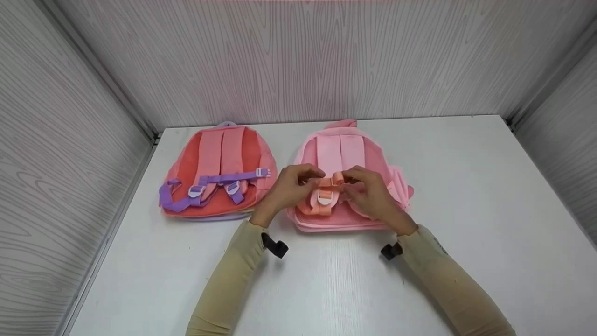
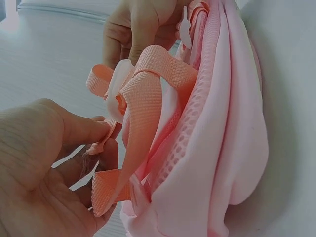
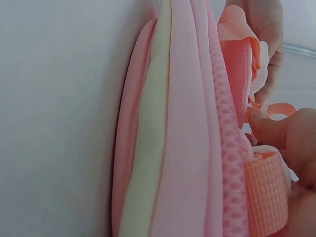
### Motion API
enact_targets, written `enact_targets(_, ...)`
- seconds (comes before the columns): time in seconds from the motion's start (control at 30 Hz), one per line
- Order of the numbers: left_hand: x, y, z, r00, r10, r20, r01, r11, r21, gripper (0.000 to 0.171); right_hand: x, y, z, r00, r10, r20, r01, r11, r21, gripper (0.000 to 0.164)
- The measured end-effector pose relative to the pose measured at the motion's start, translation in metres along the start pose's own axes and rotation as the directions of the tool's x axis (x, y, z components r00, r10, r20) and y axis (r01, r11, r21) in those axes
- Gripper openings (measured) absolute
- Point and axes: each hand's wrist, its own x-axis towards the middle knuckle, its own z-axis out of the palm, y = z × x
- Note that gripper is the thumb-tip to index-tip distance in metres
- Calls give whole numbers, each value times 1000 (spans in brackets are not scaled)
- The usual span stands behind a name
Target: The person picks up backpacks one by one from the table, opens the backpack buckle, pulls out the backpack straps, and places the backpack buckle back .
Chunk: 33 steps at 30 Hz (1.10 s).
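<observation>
A pink backpack [image 1: 345,219] lies with its straps up, under both hands. My left hand [image 1: 297,185] pinches an orange webbing strap [image 2: 101,143] between thumb and fingers; its loose folded end hangs lower, close by the fingers. From the other side, my right hand [image 1: 373,193] pinches the orange webbing [image 3: 254,111] with its thumb, and a loop of it sticks out past the thumb. Just below the hands in the head view sits a white buckle [image 1: 325,197] with orange webbing through it. Pale pink padded shoulder straps [image 1: 329,151] run up the back panel.
To the left lies a second backpack [image 1: 186,161], coral and pink, with purple straps [image 1: 228,177] and a white side-release buckle end [image 1: 262,172]. Both bags rest on a white table [image 1: 317,280]. Wood-grain panels [image 1: 280,60] stand behind and at the sides.
</observation>
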Motion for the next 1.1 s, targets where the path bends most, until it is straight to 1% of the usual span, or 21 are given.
enact_targets(0.13,-1,-1,2,1000,-1,-17,0,999,-48,25,1,2,1,1000,-1,-9,1,1000,11,27)
enact_targets(0.43,2,-1,7,999,-18,-41,13,993,-118,23,1,2,2,999,-11,-53,11,1000,3,24)
enact_targets(0.63,4,0,11,999,-18,-35,14,994,-113,23,2,2,2,999,2,-52,-2,1000,6,24)
enact_targets(0.8,6,1,12,1000,-11,-28,8,995,-101,24,2,2,2,999,8,-53,-9,1000,-6,24)
enact_targets(0.93,7,1,11,999,10,-34,-13,996,-92,24,2,1,2,998,5,-57,-5,1000,-9,25)
enact_targets(1.1,9,1,11,999,17,-35,-20,997,-72,25,2,1,2,998,-11,-62,11,1000,4,24)
